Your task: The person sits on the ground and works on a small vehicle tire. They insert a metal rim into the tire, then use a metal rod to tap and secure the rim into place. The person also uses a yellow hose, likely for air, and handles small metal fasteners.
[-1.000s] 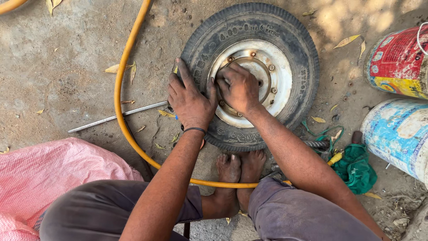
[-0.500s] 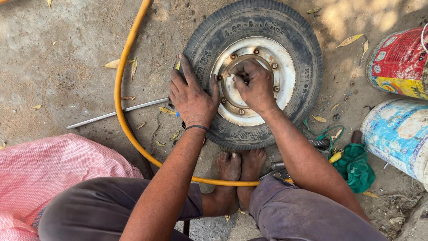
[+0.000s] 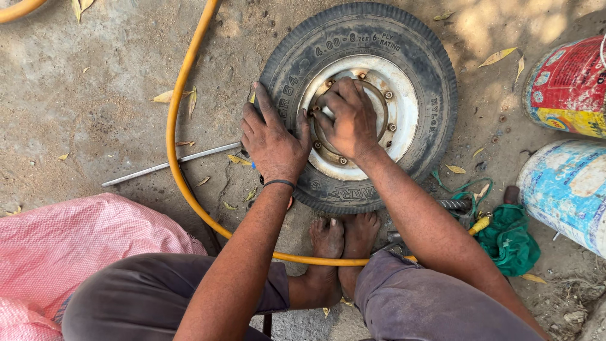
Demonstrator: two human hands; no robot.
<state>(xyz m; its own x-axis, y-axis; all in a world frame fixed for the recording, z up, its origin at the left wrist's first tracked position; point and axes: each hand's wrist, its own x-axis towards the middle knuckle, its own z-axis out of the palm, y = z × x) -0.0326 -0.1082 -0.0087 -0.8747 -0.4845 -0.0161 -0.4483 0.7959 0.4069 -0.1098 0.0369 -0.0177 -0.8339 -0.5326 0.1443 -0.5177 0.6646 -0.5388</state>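
Head view: small wheel (image 3: 360,104) flat on the concrete ground (image 3: 95,95) at 12 o'clock from the squatting legs; black tyre (image 3: 435,82) around a white rim (image 3: 404,107) with a rusty bolt ring; left hand (image 3: 273,140) palm down, fingers spread, pressed flat on the tyre's sidewall at its 9 o'clock, gripping nothing; black band on that wrist; right hand (image 3: 346,117) over the hub centre, fingers curled down onto the bolt ring; cannot tell whether anything sits inside that curl; bare feet (image 3: 344,243) just beside the tyre at its 6 o'clock; yellow hose (image 3: 180,101) curving round the wheel's 9 o'clock side and passing by the feet; thin metal rod (image 3: 170,165) on the ground at 9 o'clock, its end hidden under the left hand; pink woven sack (image 3: 76,246) at 7 o'clock; two painted drums (image 3: 565,132) at 3 o'clock; green cloth (image 3: 508,240) at 4 o'clock
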